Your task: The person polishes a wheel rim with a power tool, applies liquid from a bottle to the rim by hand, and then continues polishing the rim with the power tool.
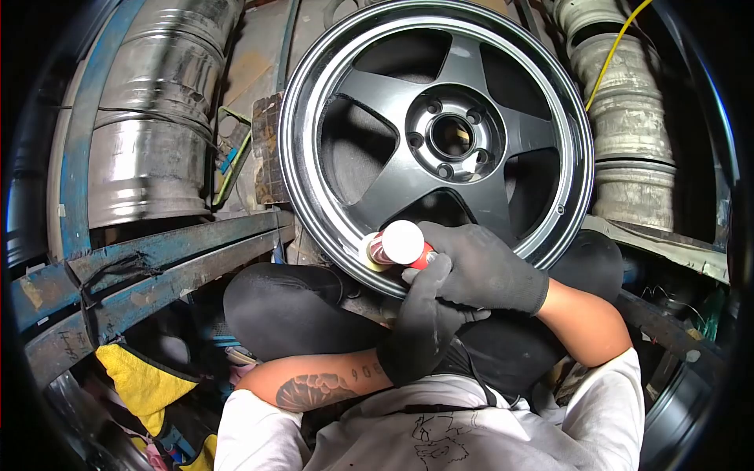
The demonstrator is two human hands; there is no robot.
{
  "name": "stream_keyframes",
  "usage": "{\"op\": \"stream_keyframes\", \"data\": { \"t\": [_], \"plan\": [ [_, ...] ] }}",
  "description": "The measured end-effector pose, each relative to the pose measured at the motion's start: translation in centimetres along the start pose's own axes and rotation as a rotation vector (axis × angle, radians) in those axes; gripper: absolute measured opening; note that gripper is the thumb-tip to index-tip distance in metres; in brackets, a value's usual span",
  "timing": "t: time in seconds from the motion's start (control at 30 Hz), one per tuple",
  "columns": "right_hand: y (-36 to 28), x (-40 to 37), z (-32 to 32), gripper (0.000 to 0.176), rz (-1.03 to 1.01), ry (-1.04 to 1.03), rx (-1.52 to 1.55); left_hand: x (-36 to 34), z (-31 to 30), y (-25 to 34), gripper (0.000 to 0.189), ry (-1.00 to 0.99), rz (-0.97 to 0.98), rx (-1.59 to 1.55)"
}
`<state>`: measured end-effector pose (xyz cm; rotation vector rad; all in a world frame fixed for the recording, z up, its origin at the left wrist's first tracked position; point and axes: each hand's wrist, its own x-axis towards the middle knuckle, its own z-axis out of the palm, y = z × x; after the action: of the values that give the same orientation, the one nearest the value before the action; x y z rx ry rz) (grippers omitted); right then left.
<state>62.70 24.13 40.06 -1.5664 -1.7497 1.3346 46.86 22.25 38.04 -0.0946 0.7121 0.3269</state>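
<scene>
A silver-grey five-spoke car wheel (385, 94) with a shiny rim lies face up before me, close to my knees. Over the rim's near edge is a red-and-white handheld tool (402, 242), its round white end facing up and a pale round part beside it at the rim. My right hand (491, 271), in a dark grey glove, is wrapped round the tool's red portion. Also gloved, my left hand (428, 314) is closed in against the red end, just below the right hand. The fingers partly hide the tool, so I cannot tell its exact kind.
Stacked bare metal rims stand at the left (153, 118) and right (632, 125). Blue-painted metal bars (157, 271) run along the left. A yellow cable (616, 51) hangs at upper right. A yellow cloth (141, 385) drapes at lower left.
</scene>
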Motion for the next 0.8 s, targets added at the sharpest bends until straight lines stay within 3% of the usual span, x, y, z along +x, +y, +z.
{"op": "stream_keyframes", "data": {
  "t": [0.33,0.53,0.73,0.8],
  "plan": [
    [-0.4,0.4,0.3,0.034,-0.037,0.022,-0.02,-0.8,1.2,0.4,0.055,-0.025,0.066,-0.023],
    [-0.7,0.5,0.5,0.035,-0.041,0.005,-0.122,0.3,0.3,-0.9,0.048,0.09,0.125,-0.189],
    [-2.0,0.2,-0.2,0.046,-0.026,-0.046,-0.251,-0.6,-1.6,-1.2,0.045,-0.107,0.149,0.128],
    [-2.5,0.1,-0.9,0.056,-0.028,-0.083,-0.263,-0.1,0.6,-2.6,0.068,0.14,0.102,-0.101]
  ]
}}
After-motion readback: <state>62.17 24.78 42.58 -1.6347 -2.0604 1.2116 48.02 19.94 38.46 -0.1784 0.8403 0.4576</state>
